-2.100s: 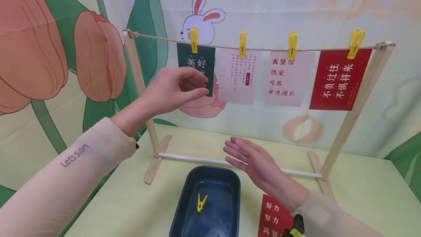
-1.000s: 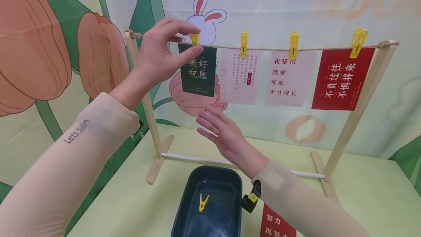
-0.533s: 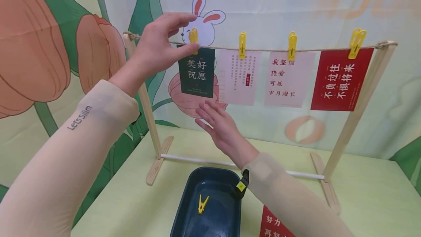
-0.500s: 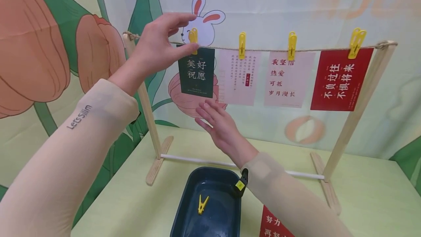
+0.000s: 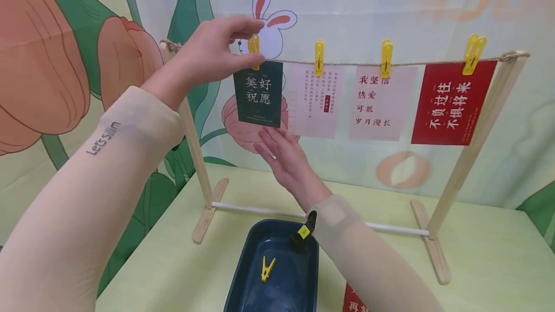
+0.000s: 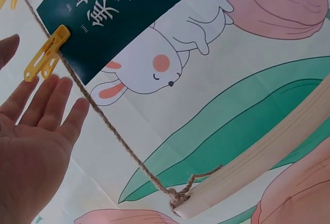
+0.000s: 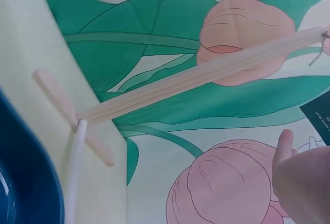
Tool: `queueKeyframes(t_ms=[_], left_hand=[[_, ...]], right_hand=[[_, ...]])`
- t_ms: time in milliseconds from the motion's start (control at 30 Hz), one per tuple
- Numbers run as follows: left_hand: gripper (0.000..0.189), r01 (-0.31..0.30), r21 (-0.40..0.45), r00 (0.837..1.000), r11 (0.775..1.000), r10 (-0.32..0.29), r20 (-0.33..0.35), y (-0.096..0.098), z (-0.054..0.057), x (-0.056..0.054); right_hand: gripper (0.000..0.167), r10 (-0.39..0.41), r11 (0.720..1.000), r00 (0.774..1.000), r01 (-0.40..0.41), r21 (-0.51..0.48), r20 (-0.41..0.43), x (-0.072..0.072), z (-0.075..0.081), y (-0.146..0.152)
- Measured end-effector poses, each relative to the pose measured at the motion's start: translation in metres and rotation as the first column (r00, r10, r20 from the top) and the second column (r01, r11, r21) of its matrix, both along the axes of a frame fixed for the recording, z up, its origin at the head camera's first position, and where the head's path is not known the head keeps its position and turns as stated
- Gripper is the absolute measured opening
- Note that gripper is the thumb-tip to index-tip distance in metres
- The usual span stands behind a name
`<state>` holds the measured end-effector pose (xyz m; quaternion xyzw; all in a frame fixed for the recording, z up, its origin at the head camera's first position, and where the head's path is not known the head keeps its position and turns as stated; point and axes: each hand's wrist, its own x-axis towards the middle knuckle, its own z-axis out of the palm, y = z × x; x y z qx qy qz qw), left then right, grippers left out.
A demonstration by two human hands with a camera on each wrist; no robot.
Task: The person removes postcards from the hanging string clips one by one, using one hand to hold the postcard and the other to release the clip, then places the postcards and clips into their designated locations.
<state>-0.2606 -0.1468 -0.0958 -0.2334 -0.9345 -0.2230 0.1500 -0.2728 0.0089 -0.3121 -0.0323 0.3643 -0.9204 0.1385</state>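
A dark green card point(image 5: 258, 96) hangs from the twine point(image 6: 111, 126), held by a yellow clothespin point(image 6: 47, 53). My left hand point(image 5: 217, 52) is at that clothespin with thumb and fingers parted around it. In the left wrist view, the fingertips lie close to the clothespin's handle ends, and the thumb is apart from it; whether the fingers touch it is unclear. Below the card's lower edge, my right hand point(image 5: 288, 160) is raised with its fingers extended and nothing in it. Only its edge and thumb show in the right wrist view, near the card's corner.
Two pink cards point(image 5: 383, 102) and a red card point(image 5: 451, 102) hang farther right on clothespins. Wooden posts point(image 5: 492, 124) carry the twine. A navy tray point(image 5: 240, 273) on the table contains a yellow clothespin point(image 5: 267, 268). Another red card point(image 5: 353, 300) lies partly behind the right sleeve.
My left hand rose from in front of the green card to the clothespin, and its thumb and fingers have parted. My right hand moved up and left to below the card.
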Motion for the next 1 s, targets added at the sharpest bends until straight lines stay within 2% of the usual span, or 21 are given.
queueKeyframes(t_ms=[200,367,600,733,1000], left_hand=[[0.069,-0.011,-0.022,0.999,1.0,0.012,0.04,0.002,0.004,-0.003],[0.067,-0.016,-0.036,0.998,0.999,0.018,0.052,0.001,0.007,-0.005],[0.059,-0.019,-0.029,0.996,0.999,0.022,0.092,-0.002,0.011,-0.009],[0.054,-0.006,0.005,0.993,1.0,0.005,0.12,-0.003,0.011,-0.011],[0.048,0.015,0.076,0.989,0.997,-0.026,0.145,-0.006,0.01,-0.013]], right_hand=[[0.026,-0.011,0.991,1.0,0.014,-0.136,0.026,-0.002,0.005,-0.004],[0.019,-0.019,0.985,0.999,0.023,-0.173,0.026,-0.002,0.006,-0.006],[0.023,-0.014,0.982,1.0,0.017,-0.191,0.015,0.0,0.006,-0.006],[0.027,-0.001,0.975,1.0,0.006,-0.221,0.022,0.0,0.006,-0.007],[0.024,0.014,0.966,0.998,0.001,-0.259,0.056,0.001,0.009,-0.009]])
